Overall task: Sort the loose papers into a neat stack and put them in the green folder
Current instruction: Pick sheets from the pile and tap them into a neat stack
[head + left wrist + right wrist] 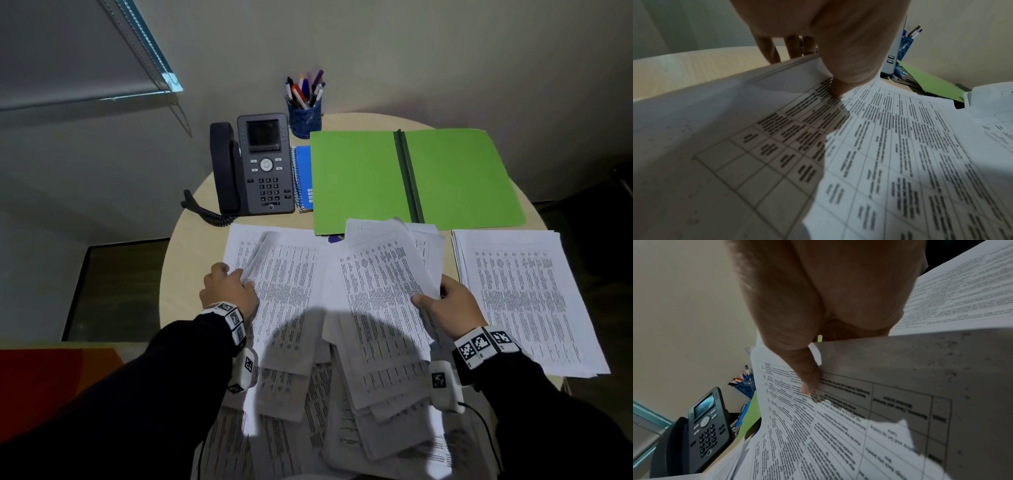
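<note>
The green folder (414,178) lies open and flat at the back of the round table (191,240). Printed loose papers (294,342) are spread in overlapping layers across the front. A squared stack of papers (520,301) lies at the right. My left hand (229,287) pinches the lifted left edge of a few sheets (777,100), thumb on top. My right hand (445,301) grips a raised bundle of sheets (383,284) by its right edge; in the right wrist view the thumb (807,379) presses on the top page.
A dark desk phone (253,168) stands at the back left, with a blue spiral notebook (303,178) beside it and a blue pen cup (305,113) behind. The wall is close behind the table. A red surface (51,380) lies at lower left.
</note>
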